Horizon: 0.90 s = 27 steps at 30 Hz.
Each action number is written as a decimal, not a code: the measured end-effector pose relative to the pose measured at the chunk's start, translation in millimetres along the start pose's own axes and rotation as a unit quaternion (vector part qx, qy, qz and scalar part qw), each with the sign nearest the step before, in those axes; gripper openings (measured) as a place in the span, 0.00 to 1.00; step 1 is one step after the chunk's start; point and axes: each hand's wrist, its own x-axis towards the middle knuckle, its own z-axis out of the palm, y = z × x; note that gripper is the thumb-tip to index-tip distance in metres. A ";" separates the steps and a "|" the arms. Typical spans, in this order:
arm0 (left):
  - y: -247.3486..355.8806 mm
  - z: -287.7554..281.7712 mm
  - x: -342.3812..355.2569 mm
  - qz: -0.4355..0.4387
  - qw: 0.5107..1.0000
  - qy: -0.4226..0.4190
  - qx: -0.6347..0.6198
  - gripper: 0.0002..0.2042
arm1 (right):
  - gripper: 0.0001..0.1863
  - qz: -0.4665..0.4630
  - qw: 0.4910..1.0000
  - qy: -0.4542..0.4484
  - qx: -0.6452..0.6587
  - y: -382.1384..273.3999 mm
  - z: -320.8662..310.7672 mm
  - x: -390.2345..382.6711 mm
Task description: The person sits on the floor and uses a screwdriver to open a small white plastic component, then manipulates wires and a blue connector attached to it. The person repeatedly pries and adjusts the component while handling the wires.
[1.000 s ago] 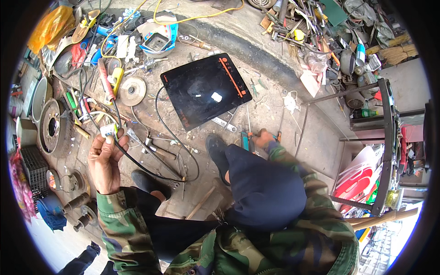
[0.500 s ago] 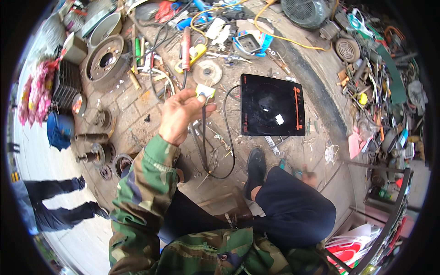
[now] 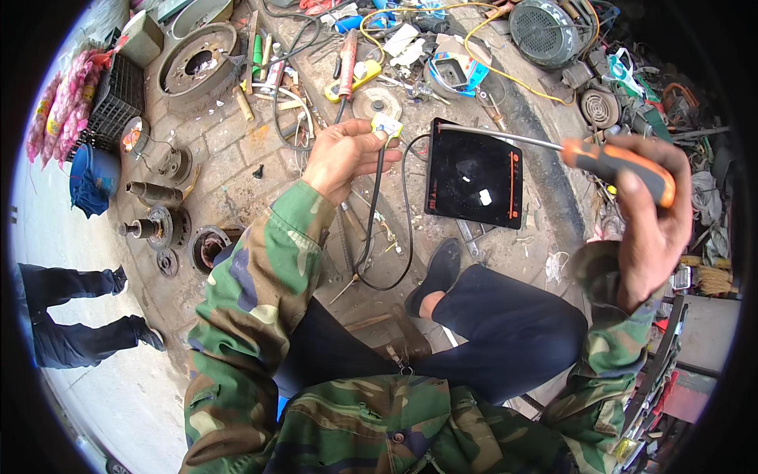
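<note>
The person's left hand (image 3: 347, 156) pinches a plug (image 3: 386, 125) left of the black cooktop (image 3: 472, 170); the right hand (image 3: 654, 225) grips a screwdriver (image 3: 620, 167), handle right of the cooktop. Risk: loosened fingers could drop the screwdriver, perhaps cracking the cooktop.

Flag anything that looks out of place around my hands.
The flat black cooktop looks out of place: a kitchen appliance lying on dirty, littered ground, near a round disc. No spill or damage is clear in this view.
</note>
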 end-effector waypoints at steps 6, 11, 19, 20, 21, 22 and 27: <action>4.9 -11.9 -5.0 -0.002 1.000 0.004 -0.019 0.14 | 0.15 -0.058 0.990 -0.092 0.085 -21.7 76.6 16.8; 3.8 -13.6 -4.2 0.001 0.999 0.021 -0.026 0.15 | 0.14 -0.086 0.990 -0.079 0.073 -19.7 88.8 17.6; 3.8 -12.6 -3.8 -0.008 1.000 0.026 -0.010 0.13 | 0.14 -0.071 0.991 -0.079 0.084 -16.1 91.9 16.0; 3.7 -12.7 -3.6 -0.007 1.000 0.028 -0.006 0.13 | 0.14 -0.065 0.991 -0.078 0.085 -15.8 91.5 16.6; 3.4 -12.8 -3.4 -0.006 1.000 0.031 -0.001 0.13 | 0.14 -0.060 0.992 -0.077 0.085 -15.5 91.1 17.5; 2.7 -12.6 -3.2 -0.002 1.000 0.031 0.001 0.13 | 0.14 -0.055 0.992 -0.083 0.076 -15.3 90.7 18.4; -1.0 -11.3 -1.5 0.032 0.997 0.060 0.047 0.13 | 0.15 -0.109 0.988 -0.103 0.045 -14.9 91.4 20.5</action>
